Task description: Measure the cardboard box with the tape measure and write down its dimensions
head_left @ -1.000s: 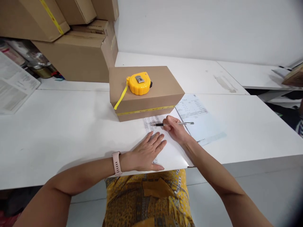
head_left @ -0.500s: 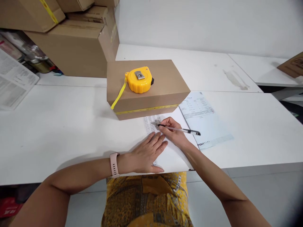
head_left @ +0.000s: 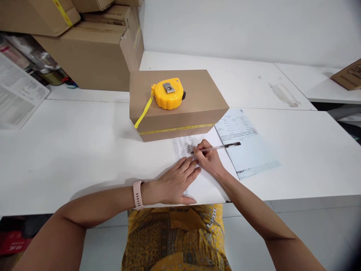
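My right hand [head_left: 209, 157] grips a pen [head_left: 221, 146] with its tip down by the rows of dark marks on a white sheet of paper [head_left: 204, 188]. Flat on the same sheet, fingers spread, lies my left hand [head_left: 177, 180], with a pink watch band on the wrist. A cardboard box [head_left: 180, 101] stands just beyond the sheet and covers its far end. On top of the box rests a yellow tape measure [head_left: 168, 93], its yellow strap hanging over the front edge. To the right lies a pale blue printed booklet [head_left: 248, 150], partly under the box.
Large cardboard boxes [head_left: 96, 56] are stacked at the back left beside a printed sheet in a clear cover [head_left: 19, 94]. Another box [head_left: 348, 77] sits at the far right. The white table [head_left: 70, 150] ends close to my body.
The pen has tilted, its back end now higher, and its tip has moved slightly right and down the sheet with my right hand. My left hand stays flat on the paper.
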Available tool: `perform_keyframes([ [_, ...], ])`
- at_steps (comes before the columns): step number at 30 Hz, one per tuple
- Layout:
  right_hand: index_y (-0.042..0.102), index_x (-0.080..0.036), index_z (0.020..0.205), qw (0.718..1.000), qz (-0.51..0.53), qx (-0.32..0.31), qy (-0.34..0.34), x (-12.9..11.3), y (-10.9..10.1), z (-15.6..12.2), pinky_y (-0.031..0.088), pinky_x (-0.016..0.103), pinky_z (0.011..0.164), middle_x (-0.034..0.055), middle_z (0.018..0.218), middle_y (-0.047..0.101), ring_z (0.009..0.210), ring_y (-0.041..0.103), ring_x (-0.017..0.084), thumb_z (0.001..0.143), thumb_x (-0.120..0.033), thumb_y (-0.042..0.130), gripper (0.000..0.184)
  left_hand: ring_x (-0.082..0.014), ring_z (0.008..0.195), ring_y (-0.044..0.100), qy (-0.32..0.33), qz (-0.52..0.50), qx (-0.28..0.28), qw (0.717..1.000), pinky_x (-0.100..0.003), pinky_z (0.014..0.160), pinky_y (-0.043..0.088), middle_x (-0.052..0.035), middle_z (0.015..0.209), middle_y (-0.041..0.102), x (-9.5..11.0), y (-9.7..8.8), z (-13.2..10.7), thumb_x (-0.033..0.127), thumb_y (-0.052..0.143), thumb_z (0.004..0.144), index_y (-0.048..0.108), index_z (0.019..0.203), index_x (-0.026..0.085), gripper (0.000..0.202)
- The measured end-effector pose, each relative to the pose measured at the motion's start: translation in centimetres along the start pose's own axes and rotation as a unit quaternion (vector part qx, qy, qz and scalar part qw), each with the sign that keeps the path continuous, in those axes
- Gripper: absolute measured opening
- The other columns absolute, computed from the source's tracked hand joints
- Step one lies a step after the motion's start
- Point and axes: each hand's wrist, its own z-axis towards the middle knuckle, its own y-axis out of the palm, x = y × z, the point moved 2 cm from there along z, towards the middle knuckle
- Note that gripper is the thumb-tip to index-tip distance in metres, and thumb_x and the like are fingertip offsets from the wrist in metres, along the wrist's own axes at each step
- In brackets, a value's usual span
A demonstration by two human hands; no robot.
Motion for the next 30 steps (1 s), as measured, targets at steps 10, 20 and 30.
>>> perform_keyframes([
  [10, 0.041, -0.025, 0.071, 1.000, -0.002, -0.006, -0.005, 0.24, 0.04, -0.01, 0.029, 0.027, 0.050, -0.0073, 0.057, 0.039, 0.052, 0.034, 0.010, 0.087, -0.035, 0.065, 0.030, -0.0444, 0.152, 0.028, 0.003, 0.003, 0.012, 1.000, -0.052, 0.127, 0.010, -0.0288, 0.160, 0.036, -0.06, 0.08, -0.09, 0.076, 0.046, 0.091, 0.035, 0.154, 0.000, 0.099],
  [20, 0.041, -0.025, 0.070, 1.000, 0.003, -0.005, 0.000, 0.41, 0.18, 0.06, 0.030, 0.027, 0.048, -0.0077, 0.055, 0.039, 0.050, 0.034, 0.009, 0.086, -0.034, 0.065, 0.030, -0.0448, 0.152, 0.026, 0.005, -0.002, 0.012, 1.000, -0.052, 0.127, 0.009, -0.0304, 0.161, 0.034, -0.11, 0.20, -0.04, 0.076, 0.047, 0.091, 0.034, 0.153, 0.000, 0.100],
  [30, 0.041, -0.025, 0.070, 1.000, -0.004, 0.014, 0.003, 0.46, -0.05, 0.07, 0.028, 0.027, 0.049, -0.0072, 0.055, 0.038, 0.051, 0.033, 0.010, 0.087, -0.033, 0.064, 0.030, -0.0437, 0.152, 0.028, 0.001, -0.002, 0.005, 1.000, -0.052, 0.126, 0.009, -0.0281, 0.160, 0.038, -0.07, -0.03, -0.11, 0.076, 0.047, 0.091, 0.036, 0.154, 0.001, 0.098],
])
